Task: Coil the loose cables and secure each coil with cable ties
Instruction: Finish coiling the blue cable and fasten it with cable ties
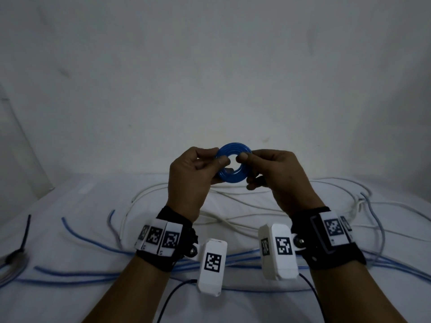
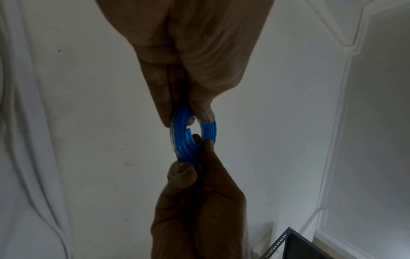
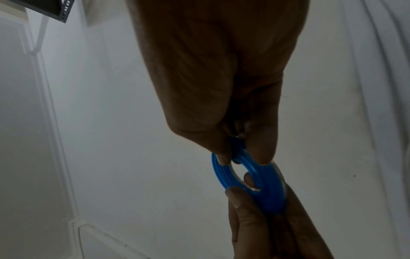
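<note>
Both hands pinching blue coil (image 1: 234, 164) mid-air, w/ left hand (image 1: 189, 180) at 9 o'clock, right hand (image 1: 278, 180) at 3 (thumbs in front). Risk: grip slackening, springy turns unwinding; no tie visible yet.

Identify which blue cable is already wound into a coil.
The small blue coil, held up between the left hand and right hand. The other blue cables lie loose on the white sheet.
</note>
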